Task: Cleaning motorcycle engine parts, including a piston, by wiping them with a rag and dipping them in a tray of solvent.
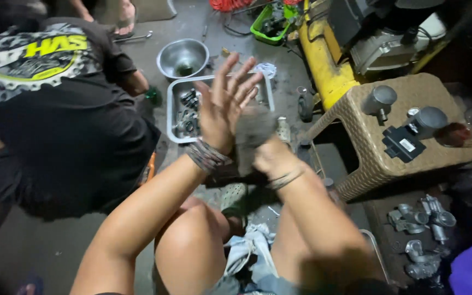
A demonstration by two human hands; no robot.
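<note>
Centre of the frame: I see the left hand (226,104) raised with palm turned away from the camera and fingers fanned wide, holding nothing. My right hand (269,155) sits just right of and below it, closed around a grey rag (253,134). The rag lies against the heel and wrist side of the left hand, so the cloth meets the left palm from the lower right. Its long axis runs roughly vertical, bunched upward out of the right fist. The right hand is the nearer one to the rag; it is the one gripping it. The rag looks dull grey, crumpled and soft, blurred at its edges.

Beyond the hands, upper centre: a rectangular metal tray (173,117) with dark small parts, then a round steel bowl (182,57) above it. Right of frame: a woven stool (378,147) carrying metal parts. Left of frame: another person in a dark shirt (66,109)
</note>
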